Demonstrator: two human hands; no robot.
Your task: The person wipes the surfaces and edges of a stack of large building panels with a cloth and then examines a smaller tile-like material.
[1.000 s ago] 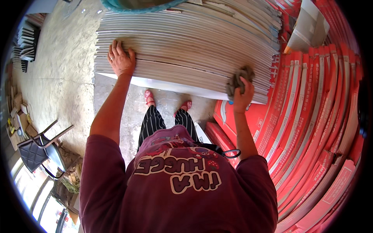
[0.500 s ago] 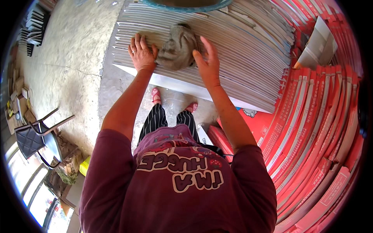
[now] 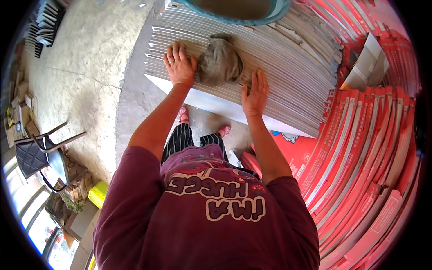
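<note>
A crumpled grey-brown rag (image 3: 221,62) lies on the edges of a long row of thin grey slabs (image 3: 294,74) packed face to face. My left hand (image 3: 181,67) rests just left of the rag, palm down on the slab edges, with its fingers spread. On the rag's right and a little nearer to me, my right hand (image 3: 255,95) lies flat on the slabs with its fingers stretched out and thumb apart. Neither hand grips anything.
A blue-rimmed basin (image 3: 271,19) of murky water stands at the far edge. Red cartons (image 3: 346,157) are packed on the right, with a bent grey cardboard piece (image 3: 366,63) among them. A dark chair (image 3: 33,157) stands on the concrete floor (image 3: 90,63) at left.
My right hand has come down from beside the rag to lie flat on the slabs, nearer to me. My left hand stays beside the rag. The whole view has shifted slightly.
</note>
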